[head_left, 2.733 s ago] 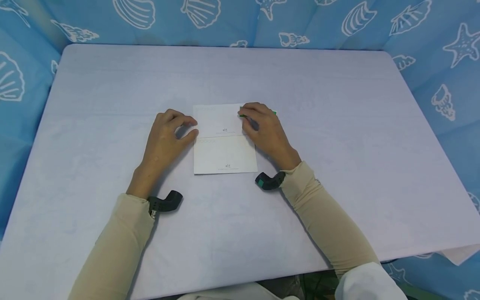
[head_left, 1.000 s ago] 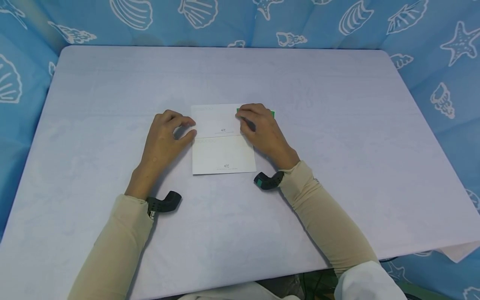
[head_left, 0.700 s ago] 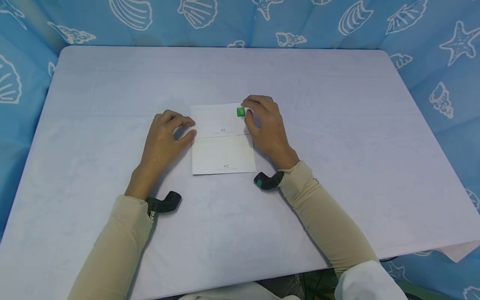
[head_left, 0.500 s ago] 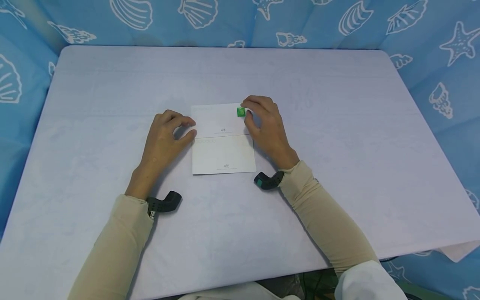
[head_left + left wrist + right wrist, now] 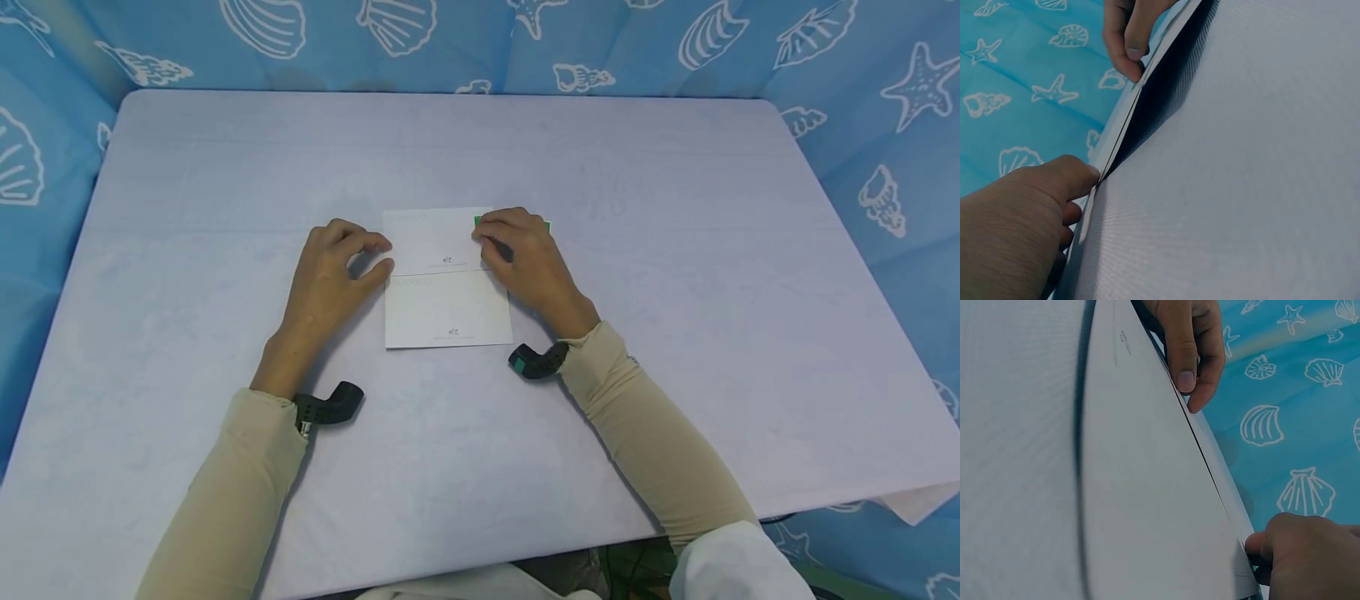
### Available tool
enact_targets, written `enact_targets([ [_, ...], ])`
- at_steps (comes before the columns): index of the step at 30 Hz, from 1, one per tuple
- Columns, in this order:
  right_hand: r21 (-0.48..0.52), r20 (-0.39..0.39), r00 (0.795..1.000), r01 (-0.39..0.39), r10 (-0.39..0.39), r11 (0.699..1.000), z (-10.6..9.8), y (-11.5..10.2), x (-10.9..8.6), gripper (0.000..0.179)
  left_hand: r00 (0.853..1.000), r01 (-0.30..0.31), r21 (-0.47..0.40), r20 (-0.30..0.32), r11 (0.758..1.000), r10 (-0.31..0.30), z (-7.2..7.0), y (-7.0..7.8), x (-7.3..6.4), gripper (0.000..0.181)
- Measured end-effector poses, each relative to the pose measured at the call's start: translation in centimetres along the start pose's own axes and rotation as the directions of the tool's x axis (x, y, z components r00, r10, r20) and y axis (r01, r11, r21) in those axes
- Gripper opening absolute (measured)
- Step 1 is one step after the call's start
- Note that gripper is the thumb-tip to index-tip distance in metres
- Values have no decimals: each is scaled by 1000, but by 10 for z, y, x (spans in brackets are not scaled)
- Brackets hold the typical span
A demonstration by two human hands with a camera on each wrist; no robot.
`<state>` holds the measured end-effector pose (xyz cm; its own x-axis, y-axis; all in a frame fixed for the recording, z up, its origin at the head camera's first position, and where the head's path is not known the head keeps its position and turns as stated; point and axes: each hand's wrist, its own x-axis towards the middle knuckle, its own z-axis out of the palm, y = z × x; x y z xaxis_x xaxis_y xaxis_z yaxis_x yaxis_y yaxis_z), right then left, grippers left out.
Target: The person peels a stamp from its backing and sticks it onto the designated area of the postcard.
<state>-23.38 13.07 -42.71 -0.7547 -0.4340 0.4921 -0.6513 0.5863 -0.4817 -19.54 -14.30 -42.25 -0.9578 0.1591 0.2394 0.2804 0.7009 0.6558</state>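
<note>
White card [image 5: 450, 307]. Left hand [image 5: 335, 268], thumb and forefinger parted, touching left edge. Right hand [image 5: 534, 265] curled over green piece [image 5: 477, 220]; grip unclear.

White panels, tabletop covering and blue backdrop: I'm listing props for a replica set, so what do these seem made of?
White panels: probably stiff paper or card, matt; thin edges and faint print suggest it.
Tabletop covering: likely woven cloth, matt; the left wrist view shows fine, weave-like grain.
Blue backdrop: soft sheeting with little shine, hanging in folds; fabric or plastic, I can't tell.
</note>
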Motion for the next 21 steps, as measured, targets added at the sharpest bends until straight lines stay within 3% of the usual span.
enact_targets([
  [7,-6,-4,1000,2,-2,1000,-1,-1,0,14,1000,-6,-4,1,1000,6,0,0,0,20],
  [15,16,-22,997,-72,73,997,-3,-6,-2,15,1000,25,-74,0,997,-25,-2,-1,0,22],
  [21,24,-44,997,-66,67,998,-8,-10,-6,15,1000,-1,-63,-3,998,0,-1,-1,0,21],
])
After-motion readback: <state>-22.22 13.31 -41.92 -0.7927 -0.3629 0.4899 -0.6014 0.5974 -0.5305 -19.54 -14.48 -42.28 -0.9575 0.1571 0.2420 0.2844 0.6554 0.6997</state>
